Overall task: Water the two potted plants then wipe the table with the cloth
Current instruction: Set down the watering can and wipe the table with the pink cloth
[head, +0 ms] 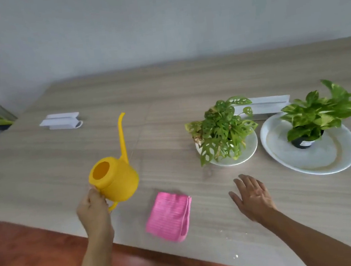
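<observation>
Two plants (pixel 221 127) (pixel 320 113) sit on plates far right; left hand (pixel 93 209) grips the can (pixel 115 180) handle, right hand (pixel 253 196) spread flat, empty. Carry can level, tip spout low over soil. Cloth (pixel 169 216) waits at counter (pixel 121 95) edge.

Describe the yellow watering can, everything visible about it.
The watering can is bright yellow, plastic by the look, with a squat round body, a round fill hole on top and a long thin spout rising to a curved tip. The left hand grips its loop handle. It is tilted toward the camera, at the table's near left, left of the pink cloth.
</observation>
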`<state>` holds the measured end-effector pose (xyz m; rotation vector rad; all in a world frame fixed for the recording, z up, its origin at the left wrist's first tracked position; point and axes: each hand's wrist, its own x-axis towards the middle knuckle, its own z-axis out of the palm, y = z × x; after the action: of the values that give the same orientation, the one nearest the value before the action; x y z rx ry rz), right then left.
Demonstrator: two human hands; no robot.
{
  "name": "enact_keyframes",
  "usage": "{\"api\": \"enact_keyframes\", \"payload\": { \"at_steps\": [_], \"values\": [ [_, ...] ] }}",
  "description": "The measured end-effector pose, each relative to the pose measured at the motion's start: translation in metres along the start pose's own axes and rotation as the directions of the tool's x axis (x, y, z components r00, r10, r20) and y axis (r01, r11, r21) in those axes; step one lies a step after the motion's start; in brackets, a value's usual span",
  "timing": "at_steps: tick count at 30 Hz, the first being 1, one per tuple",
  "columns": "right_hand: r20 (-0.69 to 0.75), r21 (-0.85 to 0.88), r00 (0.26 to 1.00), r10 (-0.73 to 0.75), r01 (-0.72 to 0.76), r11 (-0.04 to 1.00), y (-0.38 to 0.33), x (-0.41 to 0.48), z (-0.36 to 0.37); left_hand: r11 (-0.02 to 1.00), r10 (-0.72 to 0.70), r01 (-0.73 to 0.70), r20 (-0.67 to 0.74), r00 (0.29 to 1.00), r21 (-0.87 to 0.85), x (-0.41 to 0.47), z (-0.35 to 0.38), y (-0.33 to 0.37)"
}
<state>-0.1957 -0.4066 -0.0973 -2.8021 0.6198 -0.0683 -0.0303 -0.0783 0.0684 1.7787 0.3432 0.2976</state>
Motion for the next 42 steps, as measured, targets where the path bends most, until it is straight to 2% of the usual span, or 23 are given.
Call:
{"api": "enact_keyframes", "payload": {
  "at_steps": [4,10,14,23,26,29,30,31,32,33,35,36,38,40,42],
  "values": [
    [-0.014,0.002,1.000,0.023,-0.023,1.000,-0.033,0.014,0.022,0.998,0.006,-0.007,0.026,1.000,0.061,0.027,-0.015,-0.052],
    [-0.033,-0.008,0.998,0.045,-0.045,0.999,-0.059,0.020,0.040,0.982,-0.121,0.114,0.040,0.992,0.154,0.056,-0.021,-0.128],
    [-0.036,-0.019,0.999,0.037,-0.038,0.999,-0.064,0.020,0.046,0.978,-0.104,0.088,0.077,0.992,0.189,0.054,-0.016,-0.150],
    [-0.022,-0.026,0.998,0.063,-0.064,0.998,-0.060,0.028,0.051,0.977,-0.184,0.167,0.132,0.974,0.130,0.052,-0.013,-0.179],
    [-0.020,-0.021,0.997,0.074,-0.074,0.997,-0.060,0.031,0.051,0.973,-0.082,0.062,0.081,0.993,0.223,0.057,-0.024,-0.176],
    [-0.032,-0.009,0.996,0.086,-0.086,0.996,-0.056,0.032,0.051,0.922,0.117,-0.060,-0.125,0.985,0.383,0.050,-0.054,-0.173],
    [-0.035,-0.007,0.995,0.089,-0.090,0.996,-0.054,0.033,0.051,0.913,0.201,-0.143,-0.116,0.973,0.383,0.040,-0.061,-0.165],
    [-0.035,-0.005,0.995,0.091,-0.091,0.996,-0.052,0.033,0.052,0.894,0.279,-0.244,-0.041,0.959,0.375,0.029,-0.064,-0.160],
    [-0.033,-0.004,0.996,0.089,-0.089,0.996,-0.050,0.034,0.054,0.863,0.350,-0.361,0.097,0.932,0.353,0.017,-0.060,-0.154],
    [-0.028,-0.003,0.996,0.087,-0.087,0.996,-0.047,0.034,0.056,0.810,0.422,-0.491,0.262,0.868,0.320,0.009,-0.052,-0.154],
    [-0.024,-0.004,0.996,0.086,-0.086,0.996,-0.044,0.034,0.059,0.675,0.505,-0.708,0.568,0.650,0.210,-0.006,-0.023,-0.160],
    [-0.027,-0.008,0.996,0.083,-0.083,0.996,-0.043,0.034,0.060,0.609,0.496,-0.774,0.679,0.542,0.174,-0.011,-0.005,-0.168],
    [-0.036,-0.010,0.996,0.078,-0.078,0.997,-0.043,0.035,0.064,0.486,0.412,-0.862,0.832,0.371,0.143,-0.017,0.028,-0.189],
    [-0.042,-0.013,0.996,0.077,-0.077,0.997,-0.043,0.036,0.070,0.359,0.317,-0.927,0.921,0.227,0.105,-0.018,0.053,-0.211],
    [-0.042,-0.028,0.996,0.075,-0.077,0.997,-0.043,0.036,0.078,0.281,0.240,-0.956,0.959,0.153,0.082,-0.011,0.067,-0.225]
  ]
}}
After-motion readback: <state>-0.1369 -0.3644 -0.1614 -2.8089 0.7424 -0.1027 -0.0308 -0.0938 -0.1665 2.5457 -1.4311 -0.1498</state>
